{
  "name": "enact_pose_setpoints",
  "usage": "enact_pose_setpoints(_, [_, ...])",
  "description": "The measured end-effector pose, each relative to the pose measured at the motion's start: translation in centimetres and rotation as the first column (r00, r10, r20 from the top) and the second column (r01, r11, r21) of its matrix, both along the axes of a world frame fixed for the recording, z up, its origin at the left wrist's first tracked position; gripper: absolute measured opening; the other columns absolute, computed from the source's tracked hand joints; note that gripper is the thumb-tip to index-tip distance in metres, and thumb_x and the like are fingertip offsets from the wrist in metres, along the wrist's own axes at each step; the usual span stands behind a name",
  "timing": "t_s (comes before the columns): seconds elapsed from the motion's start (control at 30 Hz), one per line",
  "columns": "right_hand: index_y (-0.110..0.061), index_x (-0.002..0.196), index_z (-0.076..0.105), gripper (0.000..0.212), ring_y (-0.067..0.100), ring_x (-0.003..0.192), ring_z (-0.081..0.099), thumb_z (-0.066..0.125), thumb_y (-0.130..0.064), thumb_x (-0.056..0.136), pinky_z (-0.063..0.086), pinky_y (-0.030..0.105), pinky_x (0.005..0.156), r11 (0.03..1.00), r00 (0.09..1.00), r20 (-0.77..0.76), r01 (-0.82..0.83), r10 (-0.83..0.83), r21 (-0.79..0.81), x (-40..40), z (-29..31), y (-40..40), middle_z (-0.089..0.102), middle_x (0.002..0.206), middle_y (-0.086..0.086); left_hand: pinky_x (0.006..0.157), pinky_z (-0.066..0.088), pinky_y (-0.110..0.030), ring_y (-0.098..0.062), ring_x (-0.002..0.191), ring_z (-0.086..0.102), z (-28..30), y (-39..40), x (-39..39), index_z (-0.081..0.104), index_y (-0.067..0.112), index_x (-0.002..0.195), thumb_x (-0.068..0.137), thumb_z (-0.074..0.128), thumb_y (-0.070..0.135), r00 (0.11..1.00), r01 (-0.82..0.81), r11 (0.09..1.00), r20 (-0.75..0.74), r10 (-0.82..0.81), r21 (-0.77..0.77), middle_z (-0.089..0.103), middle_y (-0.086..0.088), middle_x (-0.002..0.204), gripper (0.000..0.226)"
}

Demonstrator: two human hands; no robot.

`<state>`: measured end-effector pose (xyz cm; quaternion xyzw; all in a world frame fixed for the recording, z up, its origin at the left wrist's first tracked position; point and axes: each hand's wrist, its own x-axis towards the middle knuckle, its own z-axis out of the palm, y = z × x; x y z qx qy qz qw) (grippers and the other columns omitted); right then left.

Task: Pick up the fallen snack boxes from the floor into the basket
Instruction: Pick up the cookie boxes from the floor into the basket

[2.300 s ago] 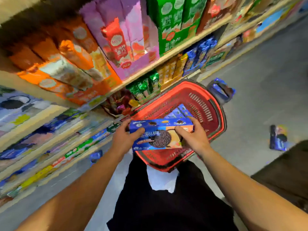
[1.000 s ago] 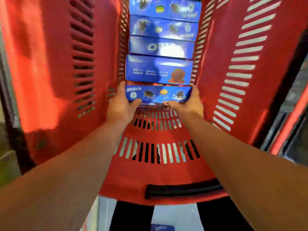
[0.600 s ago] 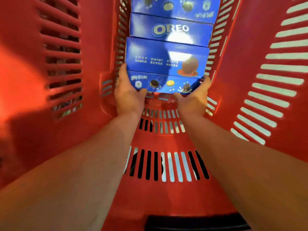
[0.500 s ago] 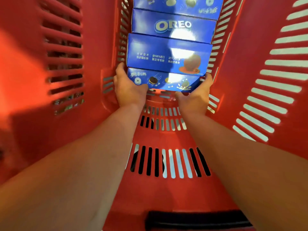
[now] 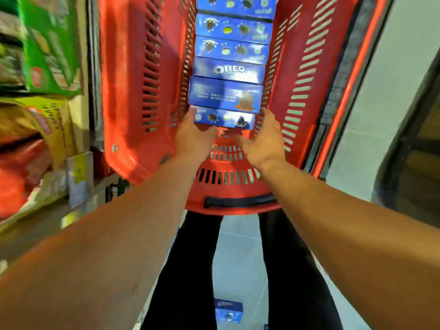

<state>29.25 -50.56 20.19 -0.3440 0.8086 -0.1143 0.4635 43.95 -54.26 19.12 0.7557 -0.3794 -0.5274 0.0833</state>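
Inside the red basket [image 5: 133, 96], the left hand [image 5: 194, 139] grips the nearest blue snack box [image 5: 223, 119] at its nine o'clock end, thumb along the near face, while the right hand [image 5: 264, 141] hangs just off the three o'clock end — fingers loosely spread, holding nothing. That box closes a row of blue boxes [image 5: 228, 70] running toward twelve o'clock between the slotted walls; bare slotted floor lies at six o'clock. Another box [image 5: 228, 310] lies on the floor [image 5: 238, 253] between the person's legs.

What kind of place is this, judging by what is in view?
Most likely a shop aisle, such as a supermarket. A red shopping basket holds a row of blue Oreo boxes, and shelves on the left carry packaged goods.
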Motion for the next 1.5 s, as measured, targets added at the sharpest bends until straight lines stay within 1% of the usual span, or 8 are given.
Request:
enact_pose_setpoints(0.13, [-0.007,0.142,0.041,0.077,0.033,0.125,0.049,0.078,-0.026,0.076,0.040,0.037,0.105,0.976,0.976,-0.054,-0.214,0.212,-0.042,-3.4,12.8,0.1,0.051,0.134,0.017,0.083,0.051,-0.034,-0.022,0.090,0.066,12.1,0.8,-2.2,0.060,0.020,0.120,0.063,0.061,0.040,0.976,0.216,0.976,0.038,-0.216,0.005,0.071,-0.003,0.102,0.061])
enact_pose_setpoints(0.3, [-0.013,0.135,0.047,0.069,0.041,0.116,0.053,0.078,-0.030,0.075,0.045,0.046,0.096,0.932,0.922,-0.175,-0.359,0.346,-0.048,-7.6,26.0,1.3,0.054,0.126,0.020,0.091,0.038,-0.020,-0.024,0.117,0.057,26.5,1.0,-4.6,0.052,0.011,0.133,0.081,0.068,0.024,0.928,0.371,0.928,0.035,-0.370,-0.043,0.062,-0.011,0.126,0.057])
enact_pose_setpoints(0.4, [-0.013,0.138,0.044,0.075,0.042,0.118,0.051,0.079,-0.033,0.074,0.043,0.046,0.098,0.909,0.892,-0.222,-0.414,0.394,-0.050,-9.2,31.2,2.0,0.052,0.130,0.020,0.100,0.030,-0.025,-0.024,0.130,0.046,32.7,1.9,-5.8,0.038,0.010,0.144,0.086,0.067,0.029,0.856,0.516,0.851,0.063,-0.513,-0.095,0.049,-0.011,0.142,0.068])
enact_pose_setpoints(0.53, [-0.009,0.140,0.043,0.078,0.040,0.124,0.046,0.078,-0.035,0.075,0.037,0.043,0.104,0.870,0.859,-0.266,-0.479,0.437,-0.120,-12.9,36.0,2.4,0.049,0.136,0.019,0.101,0.029,-0.025,-0.022,0.129,0.045,37.6,2.3,-9.2,0.036,0.012,0.146,0.087,0.067,0.034,0.837,0.545,0.826,0.149,-0.526,-0.146,0.052,-0.010,0.139,0.070])
enact_pose_setpoints(0.7, [-0.013,0.149,0.032,0.086,0.032,0.137,0.035,0.074,-0.043,0.080,0.034,0.041,0.110,0.819,0.799,-0.327,-0.563,0.505,-0.112,-20.5,39.8,3.3,0.037,0.150,0.011,0.108,0.026,-0.029,-0.025,0.136,0.039,41.7,2.5,-16.0,0.036,0.009,0.146,0.088,0.064,0.033,0.835,0.544,0.805,0.255,-0.488,-0.238,0.043,-0.011,0.147,0.069])
enact_pose_setpoints(0.9, [-0.013,0.150,0.029,0.087,0.032,0.138,0.033,0.073,-0.044,0.081,0.031,0.041,0.114,0.800,0.765,-0.413,-0.586,0.494,-0.129,-30.1,43.3,1.7,0.033,0.153,0.011,0.103,0.030,-0.026,-0.024,0.130,0.046,45.4,1.2,-25.2,0.038,0.011,0.144,0.086,0.066,0.029,0.860,0.506,0.795,0.272,-0.432,-0.335,0.048,-0.008,0.143,0.066])
enact_pose_setpoints(1.0, [-0.012,0.149,0.029,0.087,0.032,0.138,0.033,0.073,-0.044,0.081,0.032,0.041,0.113,0.802,0.765,-0.436,-0.580,0.474,-0.145,-33.7,44.2,-0.4,0.034,0.152,0.010,0.107,0.028,-0.027,-0.023,0.135,0.041,46.4,-0.8,-28.6,0.037,0.010,0.145,0.086,0.067,0.031,0.864,0.502,0.783,0.261,-0.431,-0.368,0.044,-0.009,0.147,0.069])
enact_pose_setpoints(1.5, [-0.015,0.144,0.036,0.081,0.031,0.128,0.044,0.072,-0.047,0.078,0.042,0.042,0.104,0.851,0.744,-0.534,-0.519,0.403,-0.080,-45.6,45.9,-22.5,0.044,0.144,0.007,0.111,0.027,-0.030,-0.023,0.137,0.038,47.2,-25.6,-37.7,0.034,0.014,0.147,0.086,0.065,0.035,0.812,0.583,0.721,0.242,-0.531,-0.376,0.041,-0.008,0.149,0.072])
